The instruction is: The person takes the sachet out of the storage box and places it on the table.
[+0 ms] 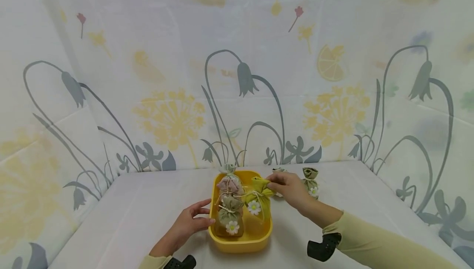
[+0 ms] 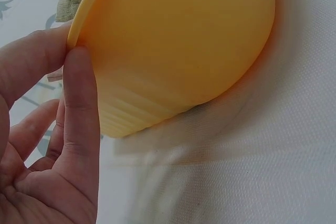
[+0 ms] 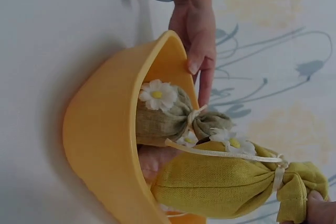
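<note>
A yellow tub stands on the white-covered table in front of me. My left hand pinches its left rim between thumb and fingers. Over the tub's right half, my right hand grips the gathered top of a yellow-green cloth pouch tied with cream cord and trimmed with a white daisy. The pouch's lower end hangs inside the tub. Along the left side of the tub lie a grey-green pouch with a daisy, a pinkish pouch and a pale pouch at the far end.
Behind my right hand, a dark green pouch with a daisy stands on the table. Another pouch is partly hidden by that hand. A flower-printed sheet hangs behind the table's far edge.
</note>
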`<state>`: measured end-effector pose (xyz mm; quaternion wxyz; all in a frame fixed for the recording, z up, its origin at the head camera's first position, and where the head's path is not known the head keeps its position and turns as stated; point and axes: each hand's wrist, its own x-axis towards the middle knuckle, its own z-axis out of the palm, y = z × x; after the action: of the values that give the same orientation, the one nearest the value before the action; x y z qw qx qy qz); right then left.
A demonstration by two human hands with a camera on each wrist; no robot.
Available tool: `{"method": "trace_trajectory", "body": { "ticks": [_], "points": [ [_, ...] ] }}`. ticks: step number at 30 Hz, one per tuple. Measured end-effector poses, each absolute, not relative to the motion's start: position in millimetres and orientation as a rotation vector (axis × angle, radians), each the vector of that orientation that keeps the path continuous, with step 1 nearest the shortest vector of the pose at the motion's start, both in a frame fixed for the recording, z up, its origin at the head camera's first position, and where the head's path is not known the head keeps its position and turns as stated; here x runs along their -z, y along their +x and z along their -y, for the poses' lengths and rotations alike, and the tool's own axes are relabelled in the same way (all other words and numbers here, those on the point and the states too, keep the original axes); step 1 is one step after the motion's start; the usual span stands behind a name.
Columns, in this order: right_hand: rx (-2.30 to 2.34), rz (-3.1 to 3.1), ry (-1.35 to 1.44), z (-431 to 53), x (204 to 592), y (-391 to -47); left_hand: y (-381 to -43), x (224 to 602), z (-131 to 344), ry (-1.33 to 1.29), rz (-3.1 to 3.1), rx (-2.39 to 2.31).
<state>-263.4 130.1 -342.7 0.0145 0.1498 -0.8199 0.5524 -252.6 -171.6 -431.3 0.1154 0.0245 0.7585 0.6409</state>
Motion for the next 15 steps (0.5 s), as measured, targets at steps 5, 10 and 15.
{"method": "trace_trajectory", "body": {
  "ticks": [5, 10, 15],
  "points": [
    [-1.737, 2.523, 0.48, -138, 337, -257, -252, 431, 171, 0.065, -2.229, -1.868],
    [-1.715, 2.5, 0.511, -146, 331, -254, -251, 430, 171, 0.06, -2.235, -1.868],
    [-1.633, 2.515, 0.47, -156, 331, -257, -251, 429, 171, 0.062, -2.226, -1.873]
  ]
}}
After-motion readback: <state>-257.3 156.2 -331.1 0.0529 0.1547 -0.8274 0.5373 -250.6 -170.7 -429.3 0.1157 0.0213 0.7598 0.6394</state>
